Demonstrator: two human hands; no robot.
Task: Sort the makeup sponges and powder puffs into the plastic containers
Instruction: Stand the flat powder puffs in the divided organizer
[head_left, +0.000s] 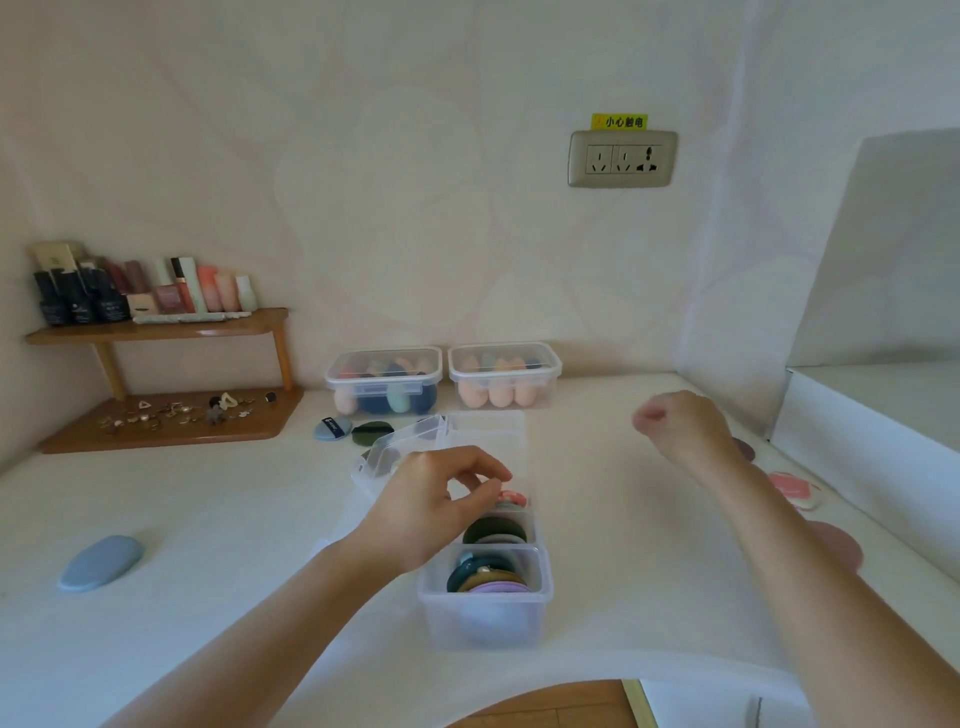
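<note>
Powder puffs (493, 577) stand on edge in the near compartment of a clear divided container (485, 618) that sits mid-worktop, running from the near edge toward the far one. The next compartment holds a dark green puff (493, 527), and beyond that a pink puff (513, 499) shows just at your fingertips. Your left hand (436, 509) hovers over the container with fingers and thumb curled toward that pink puff; whether it grips it, I cannot tell. The container's clear lid (395, 452) tilts up on the left side, behind your hand. Your right hand (680, 428) is raised over the worktop (208, 519) to the right of the container, blurred and clenched into a fist.

Along the far edge stand two lidded boxes (384, 374) of makeup sponges (485, 395), side by side. Just in front of them lie a blue puff (332, 428) and an olive puff (371, 432). A grey-blue oval puff (101, 564) rests near the left edge, and a red-pink puff (795, 488) lies by the right edge. A wooden shelf (156, 332) with cosmetic bottles (140, 291) fills the far-left corner.
</note>
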